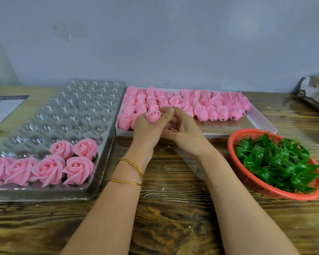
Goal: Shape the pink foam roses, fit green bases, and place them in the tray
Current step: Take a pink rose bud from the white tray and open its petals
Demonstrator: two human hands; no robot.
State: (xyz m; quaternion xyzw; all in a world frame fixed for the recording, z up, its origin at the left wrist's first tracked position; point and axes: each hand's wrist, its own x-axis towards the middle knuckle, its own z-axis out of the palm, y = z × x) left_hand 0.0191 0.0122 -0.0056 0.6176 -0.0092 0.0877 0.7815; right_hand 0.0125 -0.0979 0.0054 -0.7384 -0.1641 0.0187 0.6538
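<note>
My left hand (147, 128) grips a small pink foam rose bud (153, 115), its tip pointing up between the fingers. My right hand (184, 130) is pressed against the left one, fingers curled at the bud's side. Behind both hands a white box (261, 119) holds several closed pink buds (201, 103). To the left lies a clear plastic tray (85, 105) with many round cups; several opened roses (63, 162) with green bases fill its near rows. A red basket (239, 162) at the right is heaped with green bases (278, 162).
The wooden table (173, 208) runs to a grey wall behind. A paper sheet and a pen (0, 111) lie at the far left. Folded grey packaging (315, 94) sits at the back right corner. Small pink crumbs dot the wood.
</note>
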